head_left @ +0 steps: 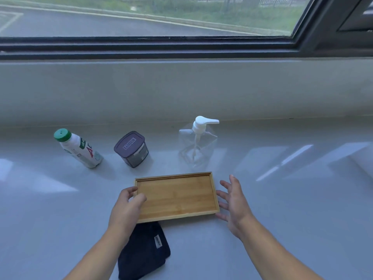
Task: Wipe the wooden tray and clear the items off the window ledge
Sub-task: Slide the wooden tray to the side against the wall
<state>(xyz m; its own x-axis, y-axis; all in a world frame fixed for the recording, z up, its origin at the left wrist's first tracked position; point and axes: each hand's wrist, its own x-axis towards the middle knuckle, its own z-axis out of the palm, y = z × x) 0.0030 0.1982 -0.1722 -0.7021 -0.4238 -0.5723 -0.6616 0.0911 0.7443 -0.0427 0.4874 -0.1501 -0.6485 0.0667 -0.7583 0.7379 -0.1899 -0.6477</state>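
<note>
A shallow wooden tray [177,196] lies flat on the pale window ledge [282,209], in front of me. My left hand [126,209] grips the tray's left edge, thumb over the rim. My right hand [234,203] is spread open just beside the tray's right edge, fingertips close to it or touching it. A folded dark blue cloth [144,251] lies under the tray's near left corner and beneath my left forearm. Behind the tray stand a white bottle with a green cap [79,150], a small dark-lidded container [132,149] and a clear pump dispenser [198,146].
The ledge runs wide to both sides, with bright window reflections on it. A low pale wall [181,87] rises behind the three items up to the dark window frame [161,47]. A white block [361,156] sits at the far right.
</note>
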